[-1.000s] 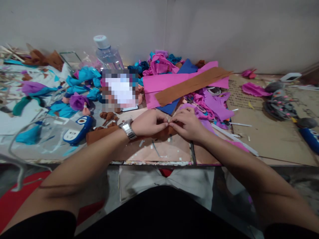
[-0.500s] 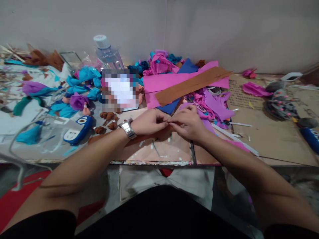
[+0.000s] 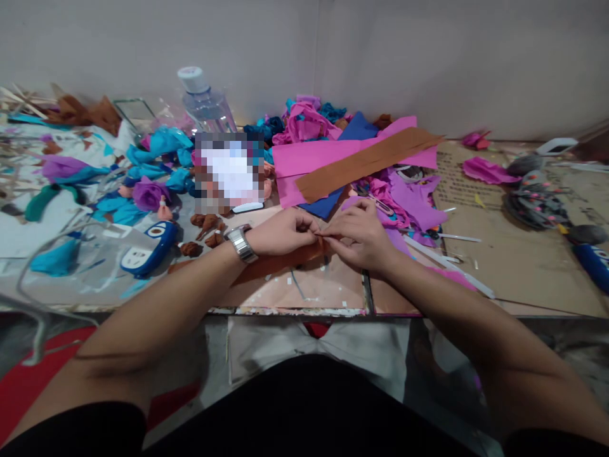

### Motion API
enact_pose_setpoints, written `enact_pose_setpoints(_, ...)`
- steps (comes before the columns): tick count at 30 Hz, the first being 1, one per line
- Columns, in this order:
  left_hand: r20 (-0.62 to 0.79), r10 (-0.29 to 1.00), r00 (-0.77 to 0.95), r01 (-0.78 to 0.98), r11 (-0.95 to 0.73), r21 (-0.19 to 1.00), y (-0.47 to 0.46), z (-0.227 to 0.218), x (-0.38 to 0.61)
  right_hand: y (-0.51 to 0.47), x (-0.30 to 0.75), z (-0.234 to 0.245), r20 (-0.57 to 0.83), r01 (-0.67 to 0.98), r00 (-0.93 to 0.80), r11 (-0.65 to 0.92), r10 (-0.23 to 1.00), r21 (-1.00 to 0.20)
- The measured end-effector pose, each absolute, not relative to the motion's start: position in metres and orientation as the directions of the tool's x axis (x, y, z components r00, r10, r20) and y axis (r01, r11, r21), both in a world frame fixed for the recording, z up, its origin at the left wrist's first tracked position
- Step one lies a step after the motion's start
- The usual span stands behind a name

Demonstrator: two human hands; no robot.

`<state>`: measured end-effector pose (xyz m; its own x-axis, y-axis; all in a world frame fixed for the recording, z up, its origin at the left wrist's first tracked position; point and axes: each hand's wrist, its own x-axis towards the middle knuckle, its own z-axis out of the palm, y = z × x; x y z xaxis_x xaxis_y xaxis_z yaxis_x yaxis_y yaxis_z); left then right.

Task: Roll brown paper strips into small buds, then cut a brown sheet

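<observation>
Thumb and finger of the left hand (image 3: 278,233) are closed in a small pinch, and the right hand (image 3: 361,236) is pinching too, its fingertips meeting the left ones; between them I see a bit of brown paper. The other fingers of the right hand are loosely bent.

From my far seat, I look down on a long work table (image 3: 266,293) with a pinkish-brown top, sprinkled with white specks, and a plain grey wall (image 3: 428,70) behind it. At the right lies a flat cardboard sheet (image 3: 495,270) with printed writing. At the left are blue paper pieces (image 3: 162,141), a blue and white socket box (image 3: 151,247) and a clear bottle (image 3: 207,108) with white cap. Behind the hands, a wide brown band (image 3: 361,166) rests across pink paper (image 3: 291,158).

Concerning the brown paper strip (image 3: 288,258), it lies low on the table, passing under the left hand and its wrist, and its right end comes just below the joined fingertips. The pinched bit seems to me the upper edge of this strip, but it is too small to be certain.
</observation>
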<state>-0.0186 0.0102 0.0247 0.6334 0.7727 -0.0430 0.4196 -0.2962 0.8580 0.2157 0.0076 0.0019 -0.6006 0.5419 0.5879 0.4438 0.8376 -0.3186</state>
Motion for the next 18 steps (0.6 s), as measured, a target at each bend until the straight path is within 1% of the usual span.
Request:
enact_pose_setpoints(4,-0.028,0.789,0.613,0.402,-0.282,0.871,0.0108,0.0237,-0.0183,0.0071,0.2163,0.0020,0.590,0.444,-0.600,0.838,0.540,-0.316)
enact_pose_setpoints(10,-0.049,0.771,0.635,0.395,-0.269,0.878,0.0106,0.0231,-0.0181,0.0068,0.2172,0.0008,0.558,0.469,-0.606,0.821,0.567,-0.325)
enact_pose_setpoints(18,-0.025,0.767,0.641,0.439,-0.340,0.831,0.0099,0.0277,-0.0202,0.0064,0.2180,0.0000,0.559,0.460,-0.597,0.816,0.576,-0.349)
